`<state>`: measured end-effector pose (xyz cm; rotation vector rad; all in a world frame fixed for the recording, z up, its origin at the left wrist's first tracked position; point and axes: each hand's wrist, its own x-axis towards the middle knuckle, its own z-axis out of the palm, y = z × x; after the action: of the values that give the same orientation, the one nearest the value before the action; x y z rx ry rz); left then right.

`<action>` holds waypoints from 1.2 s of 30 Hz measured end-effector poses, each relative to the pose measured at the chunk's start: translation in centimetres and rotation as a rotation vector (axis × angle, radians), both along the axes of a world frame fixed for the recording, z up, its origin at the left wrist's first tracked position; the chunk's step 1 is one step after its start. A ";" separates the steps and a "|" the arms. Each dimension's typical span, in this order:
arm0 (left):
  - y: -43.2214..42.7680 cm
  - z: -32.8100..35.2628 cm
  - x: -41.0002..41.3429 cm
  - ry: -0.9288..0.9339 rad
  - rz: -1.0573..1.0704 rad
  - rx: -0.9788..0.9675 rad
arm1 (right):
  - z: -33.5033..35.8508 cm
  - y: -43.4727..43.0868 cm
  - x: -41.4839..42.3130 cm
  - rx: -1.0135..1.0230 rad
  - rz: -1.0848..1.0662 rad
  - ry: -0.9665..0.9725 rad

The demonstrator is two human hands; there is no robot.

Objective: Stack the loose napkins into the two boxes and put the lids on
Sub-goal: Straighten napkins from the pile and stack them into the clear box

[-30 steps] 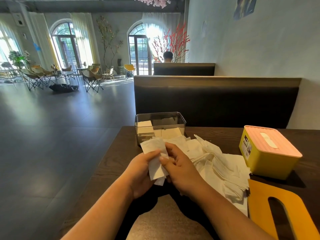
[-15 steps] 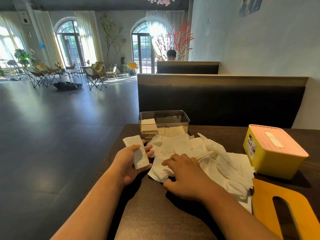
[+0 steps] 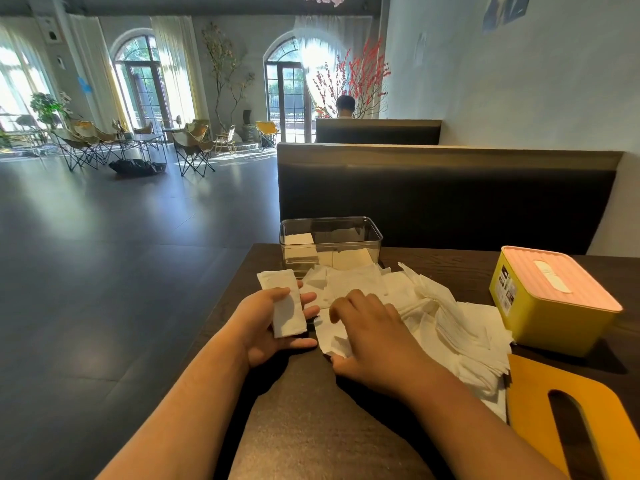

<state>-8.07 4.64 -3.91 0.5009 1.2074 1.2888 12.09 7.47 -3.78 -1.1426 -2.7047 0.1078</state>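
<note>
1. The left hand was held palm up at the left edge of the dark wooden table. It gripped a folded white napkin, with the thumb on the upper face and the fingers beneath.
2. The right hand lay palm down on the near end of the pile of loose napkins. Its fingers were bent over a single sheet and the thumb was at that sheet's near edge. Whether the sheet was actually pinched could not be determined.
3. The pile was spread across the middle of the table, between the clear plastic box and the orange lid. Its far edge touched the clear box.
4. The clear box stood at the far edge of the table, uncovered. A stack of napkins sat in its left end, and more lay flat to the right of that stack.
5. The yellow box stood to the right of the pile with its pink slotted lid seated on top.
6. The orange lid, with its oblong slot, lay flat on the table at the near right, just beside the pile
</note>
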 end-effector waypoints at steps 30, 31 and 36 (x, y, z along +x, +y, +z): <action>-0.4 0.1 0.4 -0.047 -0.098 0.093 | 0.2 -0.5 0.5 0.013 0.039 -0.010; -0.3 0.2 0.4 -0.059 -0.071 0.097 | 0.4 -0.5 0.6 0.009 0.041 0.023; -0.3 0.7 0.3 -0.152 0.031 0.133 | 1.7 -1.0 1.1 -0.100 0.056 0.584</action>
<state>-7.73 4.38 -3.20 0.4724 1.0110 1.4148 13.15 6.44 -2.08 -0.8820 -2.2256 0.5055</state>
